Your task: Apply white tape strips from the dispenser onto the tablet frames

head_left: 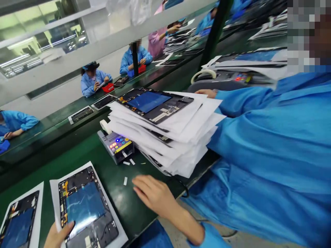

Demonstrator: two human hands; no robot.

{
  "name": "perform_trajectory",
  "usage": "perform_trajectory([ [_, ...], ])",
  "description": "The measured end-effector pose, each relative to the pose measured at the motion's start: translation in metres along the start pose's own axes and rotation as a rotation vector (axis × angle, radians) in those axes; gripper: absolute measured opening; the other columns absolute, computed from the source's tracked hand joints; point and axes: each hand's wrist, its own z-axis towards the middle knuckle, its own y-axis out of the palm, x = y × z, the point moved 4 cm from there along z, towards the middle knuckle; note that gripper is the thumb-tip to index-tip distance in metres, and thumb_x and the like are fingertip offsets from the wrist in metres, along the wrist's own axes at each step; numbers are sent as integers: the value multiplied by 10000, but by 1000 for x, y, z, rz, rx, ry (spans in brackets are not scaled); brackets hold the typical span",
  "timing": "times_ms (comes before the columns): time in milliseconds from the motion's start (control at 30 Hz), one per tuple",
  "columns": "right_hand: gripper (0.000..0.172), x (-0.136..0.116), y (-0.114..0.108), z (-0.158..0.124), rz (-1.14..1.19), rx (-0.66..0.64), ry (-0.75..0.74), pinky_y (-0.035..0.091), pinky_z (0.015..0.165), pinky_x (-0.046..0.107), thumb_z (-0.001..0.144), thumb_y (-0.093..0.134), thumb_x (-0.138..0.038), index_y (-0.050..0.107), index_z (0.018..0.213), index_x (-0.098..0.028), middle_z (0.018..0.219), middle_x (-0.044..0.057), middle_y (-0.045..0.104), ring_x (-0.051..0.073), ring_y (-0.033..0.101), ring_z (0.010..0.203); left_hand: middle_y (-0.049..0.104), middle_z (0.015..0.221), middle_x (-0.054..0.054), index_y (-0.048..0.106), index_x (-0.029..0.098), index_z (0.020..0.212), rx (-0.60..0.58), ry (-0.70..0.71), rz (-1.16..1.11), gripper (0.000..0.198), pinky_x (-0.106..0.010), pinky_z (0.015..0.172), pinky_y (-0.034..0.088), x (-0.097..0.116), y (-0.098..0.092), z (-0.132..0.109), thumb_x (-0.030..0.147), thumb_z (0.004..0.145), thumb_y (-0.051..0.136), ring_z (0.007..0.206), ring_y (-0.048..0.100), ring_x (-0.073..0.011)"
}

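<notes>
Tablet frame (85, 206) on paper sheet (55, 196)

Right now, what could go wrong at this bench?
The bare left hand at the edge of the tablet frame could smudge or knock its exposed parts. The upper frame sits on a loose paper stack and might slide. White strips near the right hand could stick to something.
</notes>
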Motion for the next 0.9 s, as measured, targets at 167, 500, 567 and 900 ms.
perform_trajectory([
  [167,219,38,39,21,-67,-20,45,520,699,321,929,500,-150,607,1119,-135,1060,137,670,213,645,879,705,994,-113,492,156,1345,259,152,325,921,-482,769,546,-37,-13,-1,730,640,633,902,670,-367],
  [500,132,46,30,23,20,-18,8,548,783,337,948,512,-192,641,933,-171,937,71,677,163,644,856,716,984,-91,645,178,1121,296,384,419,565,-389,690,555,-59,2,-1,634,832,480,820,681,-282],
  [567,142,26,15,3,47,-38,45,554,780,334,931,499,-141,634,923,-188,915,76,683,177,651,867,715,986,-96,645,171,1116,278,416,441,549,-386,696,555,-58,3,1,618,852,468,837,682,-282],
  [900,170,-62,-2,-43,311,-355,105,583,679,237,926,487,-153,641,953,-219,888,54,691,158,691,784,628,1134,-145,614,198,1176,278,698,651,352,-482,915,484,-47,-18,1,405,903,535,1072,593,-313],
])
